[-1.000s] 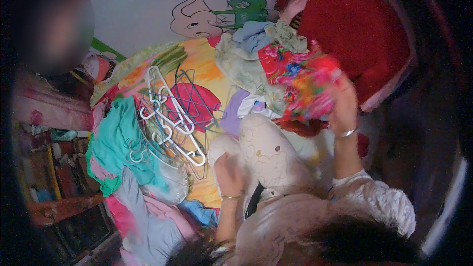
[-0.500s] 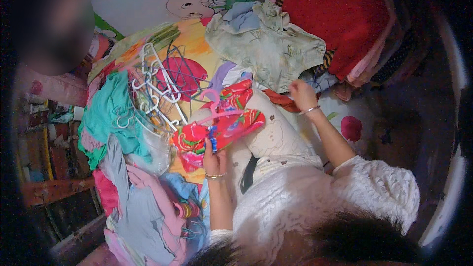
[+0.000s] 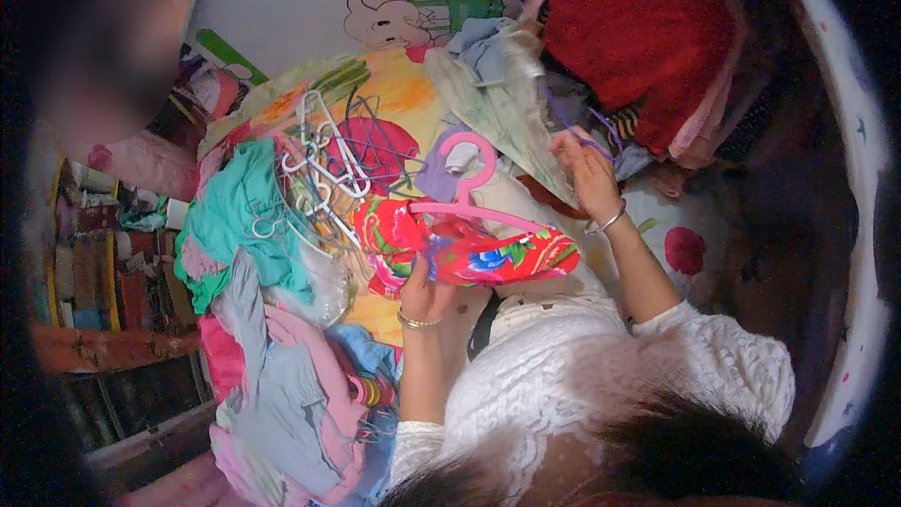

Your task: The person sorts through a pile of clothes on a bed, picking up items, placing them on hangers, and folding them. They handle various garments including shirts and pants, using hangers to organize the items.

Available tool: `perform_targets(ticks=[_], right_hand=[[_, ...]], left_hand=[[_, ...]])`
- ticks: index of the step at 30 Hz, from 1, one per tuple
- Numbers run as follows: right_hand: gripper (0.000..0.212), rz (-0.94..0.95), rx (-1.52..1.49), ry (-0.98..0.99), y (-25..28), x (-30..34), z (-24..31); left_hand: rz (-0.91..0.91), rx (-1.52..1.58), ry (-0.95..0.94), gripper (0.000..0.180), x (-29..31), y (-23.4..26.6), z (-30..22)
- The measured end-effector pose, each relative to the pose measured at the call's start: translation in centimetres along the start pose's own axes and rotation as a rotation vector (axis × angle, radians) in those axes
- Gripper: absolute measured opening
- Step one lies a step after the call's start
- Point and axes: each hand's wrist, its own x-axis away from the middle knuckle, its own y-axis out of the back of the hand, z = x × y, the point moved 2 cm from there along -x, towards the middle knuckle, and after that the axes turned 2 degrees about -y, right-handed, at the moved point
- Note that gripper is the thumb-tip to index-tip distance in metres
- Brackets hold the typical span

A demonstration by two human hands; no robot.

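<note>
My left hand (image 3: 427, 293) is closed on a bright red floral garment (image 3: 469, 258) held over my lap. A pink hanger (image 3: 467, 169) stands up from that garment, its bar running along the top and its hook upward. Farther right, my right hand (image 3: 593, 174) is closed around a thin purple hanger (image 3: 608, 131). Beside that hand, a pale green patterned garment (image 3: 502, 113) slopes down, partly blurred by motion. Whether it hangs on the purple hanger, I cannot tell.
White and dark hangers (image 3: 333, 155) lie tangled on the colourful bedding (image 3: 404, 75). Left of them is a green garment (image 3: 235, 188), with a grey garment (image 3: 282, 413) nearer. Dark red clothing (image 3: 638, 47) is heaped at the far right. Another person shows blurred at the upper left.
The red floral garment and pink hanger have come closer and shifted right. My right hand now grips the purple hanger, and the pale green garment beside it has bunched and moved.
</note>
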Motion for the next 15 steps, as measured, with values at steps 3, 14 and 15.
perform_targets(ticks=[3, 14, 15], right_hand=[[0.033, 0.239, -0.036, 0.007, 0.6, -1.2, 5.4], [0.034, 0.861, -0.363, -0.172, 0.0, -0.6, 11.9], [0.032, 0.865, -0.456, -0.288, -0.1, -0.2, 12.0]], left_hand=[[0.150, -0.019, 0.021, 0.046, -1.2, -0.9, -0.3], [0.135, -0.212, 0.057, 0.046, -5.4, -6.0, -0.8], [0.048, -0.233, 0.079, 0.047, -5.5, -5.7, -0.6]])
